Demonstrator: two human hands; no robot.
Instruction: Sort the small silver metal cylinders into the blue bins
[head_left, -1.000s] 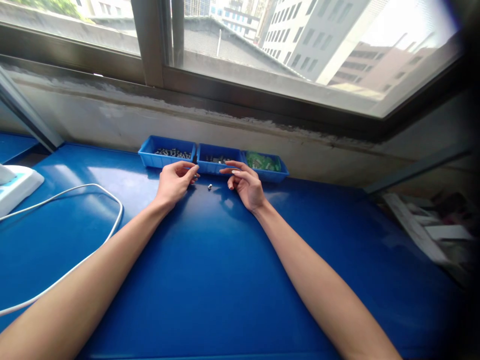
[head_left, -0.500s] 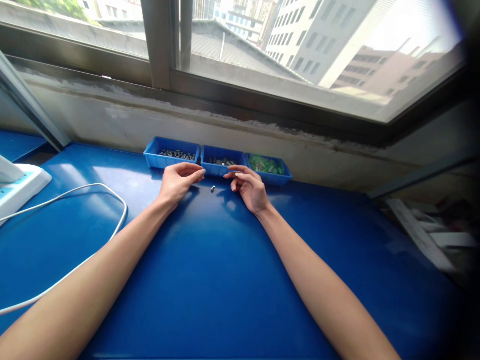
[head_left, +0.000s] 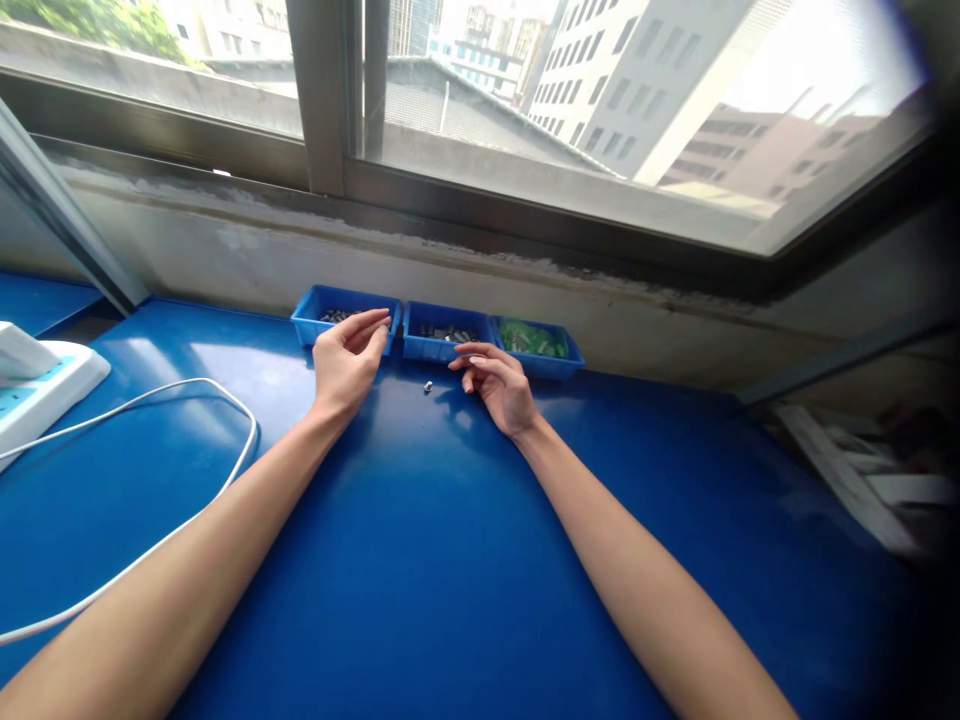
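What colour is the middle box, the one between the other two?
The middle box is blue, clearest in the head view.

A small part (head_left: 427, 387) lies on the desk (head_left: 420, 560) between left hand (head_left: 343, 368) and right hand (head_left: 505, 390), before three adjoining bins (head_left: 427, 349).

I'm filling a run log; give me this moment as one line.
left hand: near left bin | right hand: near middle bin | small shiny part: on blue table, between hands

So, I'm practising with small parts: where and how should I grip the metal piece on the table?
Probably pinch the metal piece by opposite sides, from above and the near side: it's tiny, low on the table, with the middle bin behind.
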